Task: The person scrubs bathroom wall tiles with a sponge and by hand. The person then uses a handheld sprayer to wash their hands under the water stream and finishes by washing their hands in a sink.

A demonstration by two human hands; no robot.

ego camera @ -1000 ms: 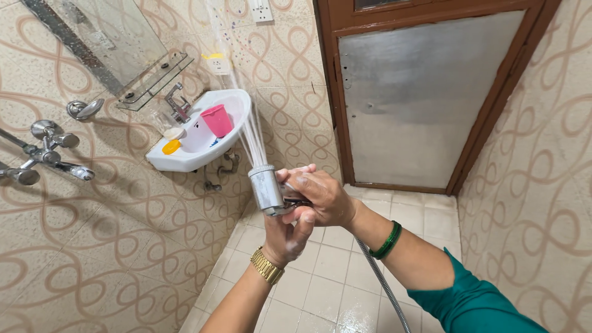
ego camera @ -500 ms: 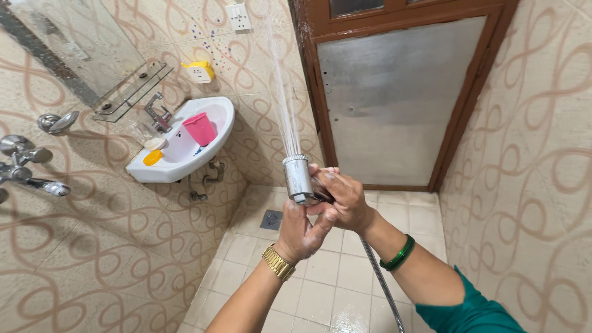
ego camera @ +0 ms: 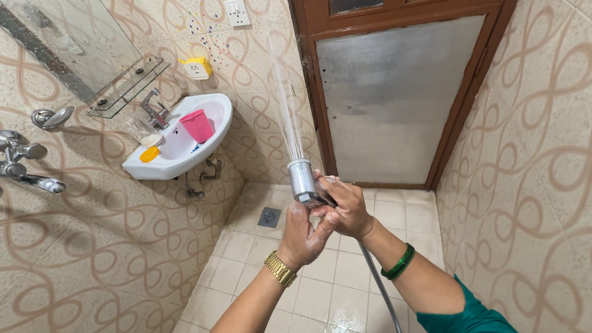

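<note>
A chrome hand sprayer points upward at the centre of the head view and shoots a thin fan of water toward the tiled wall and the door frame. My right hand, wet and soapy, is wrapped around the sprayer's handle. My left hand, with a gold watch on the wrist, cups the sprayer from below and touches the right hand. A metal hose runs from the sprayer down past my right forearm, which wears a green bangle.
A white wall basin at the left holds a pink cup and a yellow soap, with a tap, glass shelf and mirror above. Wall taps stick out far left. A metal-panelled door faces me. A floor drain sits in the tiles.
The view swung right, so the basin slid left. The sprayer tilted from the wall beside the basin toward the door frame, and both hands stayed on it.
</note>
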